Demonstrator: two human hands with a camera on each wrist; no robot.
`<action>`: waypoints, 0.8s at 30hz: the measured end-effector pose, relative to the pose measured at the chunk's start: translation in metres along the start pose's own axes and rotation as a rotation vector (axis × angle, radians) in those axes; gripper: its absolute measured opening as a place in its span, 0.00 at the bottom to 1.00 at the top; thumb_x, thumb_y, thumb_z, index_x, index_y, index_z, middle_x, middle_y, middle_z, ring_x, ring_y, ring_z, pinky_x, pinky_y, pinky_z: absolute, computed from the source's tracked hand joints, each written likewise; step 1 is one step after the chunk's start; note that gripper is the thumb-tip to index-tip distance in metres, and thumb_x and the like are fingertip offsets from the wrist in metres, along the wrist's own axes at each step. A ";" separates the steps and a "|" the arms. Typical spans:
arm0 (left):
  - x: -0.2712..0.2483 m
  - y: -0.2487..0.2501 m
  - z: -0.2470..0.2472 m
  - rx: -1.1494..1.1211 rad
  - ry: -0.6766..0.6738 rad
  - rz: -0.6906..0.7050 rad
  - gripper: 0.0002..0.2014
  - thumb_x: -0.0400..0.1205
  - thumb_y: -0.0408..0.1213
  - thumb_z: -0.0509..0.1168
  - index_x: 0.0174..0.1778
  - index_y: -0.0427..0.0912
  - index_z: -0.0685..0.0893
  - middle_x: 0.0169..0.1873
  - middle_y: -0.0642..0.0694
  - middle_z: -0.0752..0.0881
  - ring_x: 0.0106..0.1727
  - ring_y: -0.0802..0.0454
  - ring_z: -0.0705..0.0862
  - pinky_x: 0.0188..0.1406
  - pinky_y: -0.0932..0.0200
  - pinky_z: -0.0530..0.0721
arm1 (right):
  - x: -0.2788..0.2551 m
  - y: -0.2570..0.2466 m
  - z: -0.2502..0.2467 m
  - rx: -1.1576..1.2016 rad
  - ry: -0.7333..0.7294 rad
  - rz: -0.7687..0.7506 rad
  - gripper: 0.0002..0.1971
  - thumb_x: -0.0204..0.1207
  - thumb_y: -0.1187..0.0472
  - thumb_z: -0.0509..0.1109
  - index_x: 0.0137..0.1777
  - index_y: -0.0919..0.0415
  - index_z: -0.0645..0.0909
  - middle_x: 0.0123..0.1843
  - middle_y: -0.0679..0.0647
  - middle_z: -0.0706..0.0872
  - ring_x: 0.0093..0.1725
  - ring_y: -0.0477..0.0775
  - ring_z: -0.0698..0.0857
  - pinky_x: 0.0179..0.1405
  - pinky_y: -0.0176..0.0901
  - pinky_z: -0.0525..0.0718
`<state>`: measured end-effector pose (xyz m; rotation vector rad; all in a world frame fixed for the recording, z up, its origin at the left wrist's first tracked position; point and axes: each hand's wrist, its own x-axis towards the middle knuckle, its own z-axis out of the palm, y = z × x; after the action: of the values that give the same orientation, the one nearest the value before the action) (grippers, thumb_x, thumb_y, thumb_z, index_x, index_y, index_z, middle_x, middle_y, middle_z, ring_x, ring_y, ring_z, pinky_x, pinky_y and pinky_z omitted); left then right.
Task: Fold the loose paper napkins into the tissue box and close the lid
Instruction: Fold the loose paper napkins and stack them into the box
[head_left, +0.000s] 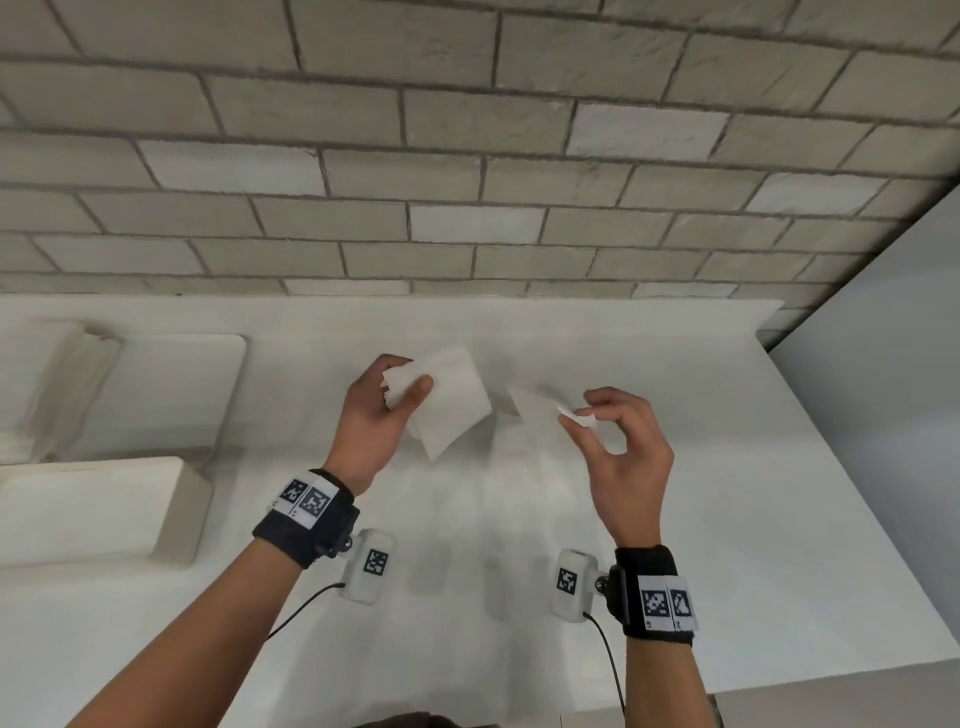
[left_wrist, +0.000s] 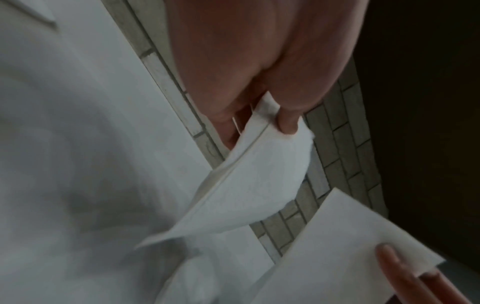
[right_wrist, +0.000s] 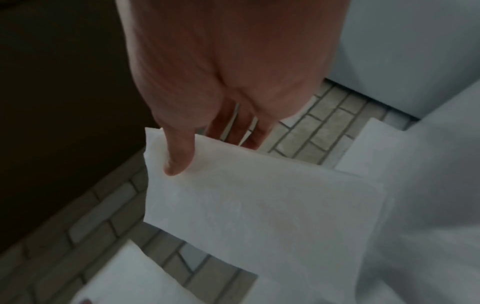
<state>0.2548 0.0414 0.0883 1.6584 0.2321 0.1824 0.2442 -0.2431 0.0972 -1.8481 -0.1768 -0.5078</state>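
Observation:
Above the white counter (head_left: 701, 545), my left hand (head_left: 408, 376) grips a folded white napkin (head_left: 454, 410) by its upper corner, thumb on top. In the left wrist view the thumb (left_wrist: 285, 121) presses on that napkin (left_wrist: 246, 185). My right hand (head_left: 579, 413) pinches the corner of a second, thinner napkin (head_left: 535, 408) between thumb and forefinger. In the right wrist view it (right_wrist: 259, 205) hangs flat under the thumb (right_wrist: 179, 158). The two napkins are close together but apart. A cream tissue box part (head_left: 98, 514) lies at the left edge.
Behind the cream box lies a flat white rounded tray (head_left: 197, 384) with a pile of folded napkins (head_left: 72, 364) at its left end. A brick wall (head_left: 467, 182) backs the counter. The counter ends at the right, beside a grey panel (head_left: 883, 389).

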 end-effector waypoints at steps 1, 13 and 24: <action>-0.001 0.004 -0.004 -0.028 0.031 -0.001 0.11 0.86 0.48 0.76 0.61 0.51 0.85 0.50 0.48 0.94 0.49 0.49 0.91 0.47 0.49 0.88 | 0.004 -0.012 0.002 0.081 -0.026 0.034 0.09 0.76 0.71 0.85 0.47 0.62 0.87 0.54 0.53 0.94 0.58 0.55 0.93 0.61 0.53 0.89; -0.044 0.032 -0.076 -0.085 -0.054 0.017 0.14 0.94 0.32 0.59 0.53 0.44 0.91 0.42 0.44 0.93 0.42 0.54 0.87 0.40 0.56 0.84 | -0.023 -0.089 0.149 0.198 -0.286 0.159 0.07 0.85 0.55 0.79 0.51 0.50 0.83 0.61 0.41 0.92 0.62 0.41 0.90 0.56 0.41 0.88; -0.083 0.009 -0.184 -0.076 -0.089 -0.026 0.16 0.82 0.37 0.81 0.63 0.49 0.88 0.57 0.53 0.93 0.59 0.51 0.92 0.59 0.49 0.91 | -0.124 -0.130 0.222 0.214 -0.446 0.498 0.25 0.79 0.43 0.83 0.72 0.40 0.77 0.57 0.46 0.95 0.54 0.45 0.94 0.54 0.45 0.92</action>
<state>0.1277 0.1954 0.1174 1.5838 0.1773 0.0970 0.1418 0.0237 0.1012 -1.6905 -0.0588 0.2632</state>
